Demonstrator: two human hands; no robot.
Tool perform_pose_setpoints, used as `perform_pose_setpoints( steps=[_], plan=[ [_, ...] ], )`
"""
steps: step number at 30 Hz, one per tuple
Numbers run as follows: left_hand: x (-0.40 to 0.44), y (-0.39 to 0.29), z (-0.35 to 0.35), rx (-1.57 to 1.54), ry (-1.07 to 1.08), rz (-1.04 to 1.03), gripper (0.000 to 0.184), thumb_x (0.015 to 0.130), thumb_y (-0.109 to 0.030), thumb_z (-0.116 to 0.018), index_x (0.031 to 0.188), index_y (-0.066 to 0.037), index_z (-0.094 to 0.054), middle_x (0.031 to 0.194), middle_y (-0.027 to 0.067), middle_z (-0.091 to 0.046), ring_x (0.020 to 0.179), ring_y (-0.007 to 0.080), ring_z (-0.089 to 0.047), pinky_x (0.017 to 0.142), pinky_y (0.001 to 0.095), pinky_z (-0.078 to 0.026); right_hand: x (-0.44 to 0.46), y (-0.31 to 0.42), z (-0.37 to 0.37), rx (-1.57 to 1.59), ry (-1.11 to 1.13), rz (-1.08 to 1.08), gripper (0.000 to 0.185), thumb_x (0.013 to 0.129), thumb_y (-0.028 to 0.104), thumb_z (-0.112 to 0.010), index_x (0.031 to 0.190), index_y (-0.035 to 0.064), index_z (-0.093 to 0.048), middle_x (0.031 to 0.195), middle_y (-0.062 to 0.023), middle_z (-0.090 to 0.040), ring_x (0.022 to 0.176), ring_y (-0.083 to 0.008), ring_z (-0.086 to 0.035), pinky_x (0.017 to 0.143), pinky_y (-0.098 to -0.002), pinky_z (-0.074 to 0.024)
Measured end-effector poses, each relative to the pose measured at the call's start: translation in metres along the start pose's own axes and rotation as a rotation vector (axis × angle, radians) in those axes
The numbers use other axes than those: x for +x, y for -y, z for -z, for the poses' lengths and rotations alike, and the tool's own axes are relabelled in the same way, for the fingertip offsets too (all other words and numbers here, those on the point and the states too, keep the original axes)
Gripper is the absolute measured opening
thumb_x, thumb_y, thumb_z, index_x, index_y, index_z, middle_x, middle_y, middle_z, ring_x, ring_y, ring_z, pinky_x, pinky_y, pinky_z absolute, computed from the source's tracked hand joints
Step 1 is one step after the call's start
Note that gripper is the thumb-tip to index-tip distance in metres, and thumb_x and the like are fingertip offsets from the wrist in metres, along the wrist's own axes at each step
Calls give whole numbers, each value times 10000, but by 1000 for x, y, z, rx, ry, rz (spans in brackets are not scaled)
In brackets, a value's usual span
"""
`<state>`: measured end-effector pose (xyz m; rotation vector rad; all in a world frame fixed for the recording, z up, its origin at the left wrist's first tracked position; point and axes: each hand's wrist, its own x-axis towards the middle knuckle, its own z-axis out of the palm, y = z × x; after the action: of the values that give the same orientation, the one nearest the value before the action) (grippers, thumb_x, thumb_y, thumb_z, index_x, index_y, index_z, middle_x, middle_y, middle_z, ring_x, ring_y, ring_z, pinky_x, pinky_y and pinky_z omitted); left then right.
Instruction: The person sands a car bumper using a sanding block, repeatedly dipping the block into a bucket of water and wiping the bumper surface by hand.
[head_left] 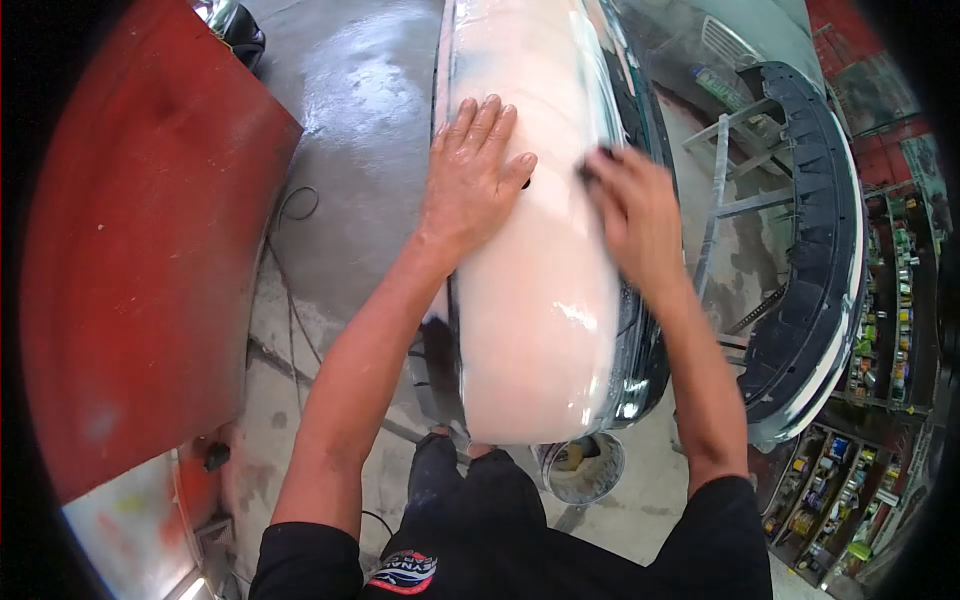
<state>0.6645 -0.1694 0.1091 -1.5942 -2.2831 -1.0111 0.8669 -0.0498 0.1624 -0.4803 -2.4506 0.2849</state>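
Note:
A long car bumper (540, 300), coated pinkish white and wet with glossy patches, stretches away in front of me. My left hand (475, 165) lies flat on its upper left side, fingers stretched forward and thumb out to the right. A small dark hole shows beside that thumb. On the right side of the bumper, my right hand (630, 200) is curled round a small dark piece (598, 165), smeared by motion. Only its dark edge shows at the fingertips, so I cannot tell its exact kind. Whitish wet streaks run along the bumper's dark right edge.
A bucket (583, 468) with murky contents stands below the bumper's near end. To the left is a large red panel (150, 250); a thin hose (290, 290) lies on the floor. Another bumper (815, 250) rests on a metal stand (720, 180) at right, beside shelves (835, 490) of small containers.

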Motion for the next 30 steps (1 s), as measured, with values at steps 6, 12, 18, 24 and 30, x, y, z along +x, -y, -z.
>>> perform_pose_setpoints(
  steps=[6,12,18,24,30],
  plan=[
    [0,-1,1,20,-17,-15,613,1080,-445,-493,1547,-48,-515,1617,196,-470,1547,387,-352,1269,510,-234,-27,-6,13,51,23,13,329,900,107,-736,1227,112,-765,1320,-163,-688,1201,-378,-633,1042,-459,-493],
    [0,1,1,26,-34,-42,605,1081,-440,-497,1536,-41,-524,1614,198,-473,1537,394,-363,1261,509,-247,58,-48,-21,101,-30,-79,319,907,117,-736,1224,105,-765,1306,-180,-686,1150,-388,-642,1022,-458,-492],
    [0,-2,4,34,-4,-17,613,1083,-447,-485,1543,-43,-515,1629,189,-455,1546,389,-347,1261,509,-244,-57,12,24,-19,33,-99,305,922,128,-724,1223,96,-760,1269,-187,-695,1150,-379,-645,1015,-443,-494],
    [0,-2,3,5,-5,-10,626,1083,-461,-480,1547,-42,-509,1634,187,-448,1557,378,-330,1266,505,-236,61,-54,-30,-24,-61,-40,298,919,129,-727,1213,114,-765,1278,-164,-698,1132,-379,-647,981,-457,-524],
    [2,1,5,18,27,-14,666,1075,-522,-469,1543,-50,-510,1641,180,-437,1555,381,-331,1267,555,-239,-5,-12,1,-47,-45,-14,285,909,128,-736,1191,116,-775,1284,-160,-697,1073,-390,-654,965,-464,-531]
  ],
)
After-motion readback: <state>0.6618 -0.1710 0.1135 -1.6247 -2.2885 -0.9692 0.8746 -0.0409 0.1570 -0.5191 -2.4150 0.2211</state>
